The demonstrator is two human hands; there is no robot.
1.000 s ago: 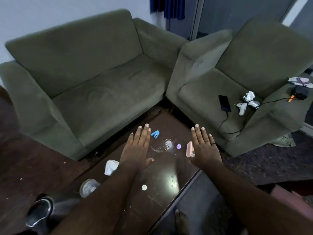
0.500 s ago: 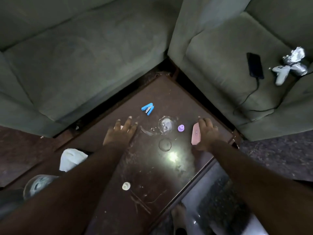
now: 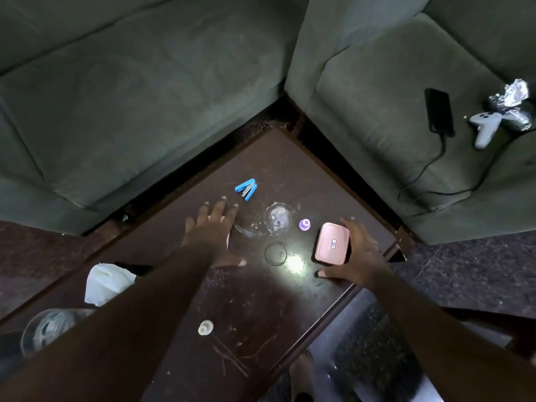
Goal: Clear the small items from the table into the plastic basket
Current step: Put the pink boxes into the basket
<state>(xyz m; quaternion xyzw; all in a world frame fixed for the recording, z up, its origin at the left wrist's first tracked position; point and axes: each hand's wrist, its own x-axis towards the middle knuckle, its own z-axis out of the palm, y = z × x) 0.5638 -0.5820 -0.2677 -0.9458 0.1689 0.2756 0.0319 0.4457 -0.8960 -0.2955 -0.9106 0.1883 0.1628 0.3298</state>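
- Two green sofas [image 3: 145, 97] are set at a right angle around the table's far corner; a black phone [image 3: 438, 111] on a cable, a white controller [image 3: 485, 127] and crumpled foil [image 3: 512, 94] are seen on the right-hand seat.
- A dark, scratched table [image 3: 255, 329] is lit by one bright reflection.
- The left hand [image 3: 213, 236] is held flat over the surface, fingers spread, beside a clear glass item [image 3: 278, 219].
- The right hand [image 3: 358, 253] is placed against a pink case [image 3: 332, 246], fingers apart, thumb extended.
- A white tissue [image 3: 106, 282], blue stapler [image 3: 246, 189], purple cap [image 3: 304, 224] and white cap [image 3: 206, 327] are noted on the table.
- No basket can be identified.
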